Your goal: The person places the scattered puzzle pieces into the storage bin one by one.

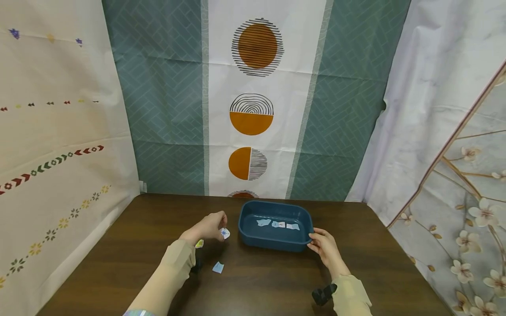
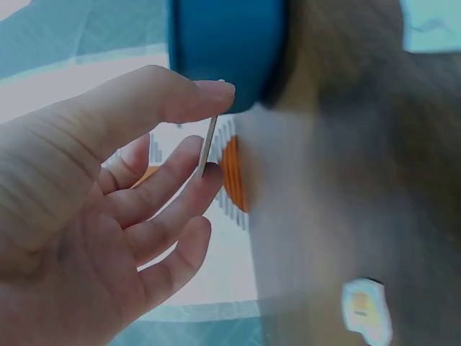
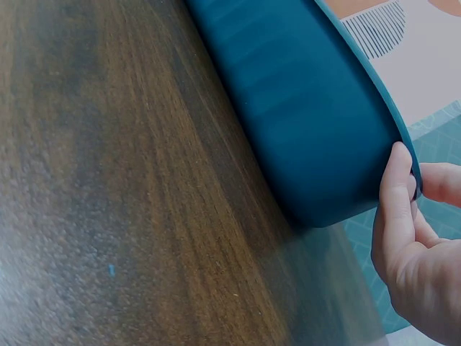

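Observation:
Between thumb and fingertips, my left hand (image 1: 208, 225) pinches a small flat white piece with a blue star pattern (image 1: 225, 233). The left wrist view shows this piece edge-on, thin as a card. Just right of it stands a dark blue plastic basin (image 1: 272, 244). My right hand (image 1: 325, 246) grips the basin's right end, thumb and fingers at the rim. Inside lie three light-coloured flat pieces: one pale blue piece (image 1: 263, 222), a middle piece with a reddish mark (image 1: 278, 224) and another pale piece (image 1: 293, 227).
A light blue flat piece (image 1: 218, 267) lies on the brown wooden table (image 1: 261, 289) in front of the basin. A yellowish piece (image 1: 199, 243) sits by the left wrist, partly hidden by it. Patterned curtains (image 1: 166, 109) hang behind the table and along both sides.

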### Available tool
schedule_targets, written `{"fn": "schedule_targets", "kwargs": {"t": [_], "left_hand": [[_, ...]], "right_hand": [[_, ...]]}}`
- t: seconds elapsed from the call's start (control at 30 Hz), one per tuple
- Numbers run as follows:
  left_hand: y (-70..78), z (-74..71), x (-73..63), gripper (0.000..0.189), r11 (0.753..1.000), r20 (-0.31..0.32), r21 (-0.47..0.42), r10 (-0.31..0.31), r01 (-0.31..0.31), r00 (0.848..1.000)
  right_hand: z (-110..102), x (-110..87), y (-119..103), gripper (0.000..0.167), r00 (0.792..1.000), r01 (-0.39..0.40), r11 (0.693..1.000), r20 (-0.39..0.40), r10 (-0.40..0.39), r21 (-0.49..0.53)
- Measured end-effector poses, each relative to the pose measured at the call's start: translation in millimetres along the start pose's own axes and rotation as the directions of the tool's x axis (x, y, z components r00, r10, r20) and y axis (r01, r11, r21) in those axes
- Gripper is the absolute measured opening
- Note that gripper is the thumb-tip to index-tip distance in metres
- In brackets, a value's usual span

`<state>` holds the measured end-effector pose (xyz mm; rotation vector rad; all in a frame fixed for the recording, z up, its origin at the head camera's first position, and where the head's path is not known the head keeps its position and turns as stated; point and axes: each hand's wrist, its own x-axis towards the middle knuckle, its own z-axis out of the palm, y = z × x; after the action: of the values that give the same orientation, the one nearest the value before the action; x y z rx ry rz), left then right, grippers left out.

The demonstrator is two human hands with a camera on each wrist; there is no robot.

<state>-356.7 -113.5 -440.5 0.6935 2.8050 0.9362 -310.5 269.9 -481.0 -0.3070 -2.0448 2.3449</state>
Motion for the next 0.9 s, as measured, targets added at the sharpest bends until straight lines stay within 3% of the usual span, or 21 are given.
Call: {"fn": "schedule_targets", "kwargs": {"t": [0.5,0.9], "left_hand": [[43.7,-8.8,33.3,0.04,0.999,-0.06,0.034,0.017,-0.015,0.998],[86.4,9.5,63.3,0.038,0.996,-0.02,0.03,0.084,-0.084,0.996]], "right_hand": [[-1.0,0.6,1.2,0.049,1.0,0.001,1.0,-0.004,-0.001,0.001],[-1.3,-0.1,1.1,0.05,1.0,0.006,1.0,-0.004,-0.006,-0.004]]}}
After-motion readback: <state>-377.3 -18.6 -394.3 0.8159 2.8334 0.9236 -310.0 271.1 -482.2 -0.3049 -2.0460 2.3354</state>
